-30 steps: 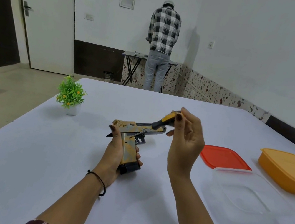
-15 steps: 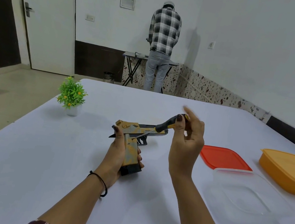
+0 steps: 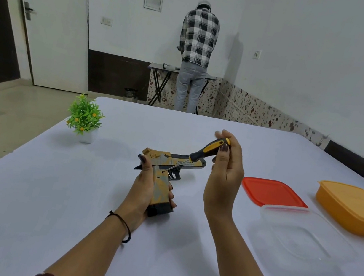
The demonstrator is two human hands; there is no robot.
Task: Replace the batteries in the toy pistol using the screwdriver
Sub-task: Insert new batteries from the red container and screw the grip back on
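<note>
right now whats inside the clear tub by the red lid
Nothing shows inside the clear tub; only the white table is visible through it. Its far rim covers the near edge of the red lid.

Bright, even indoor light, soft faint shadows on the white surface [image 3: 18, 219], wide-angle bending at the edges, slight overall softness

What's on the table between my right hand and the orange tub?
In the head view, the red lid lies between the right hand and the orange tub.
</note>
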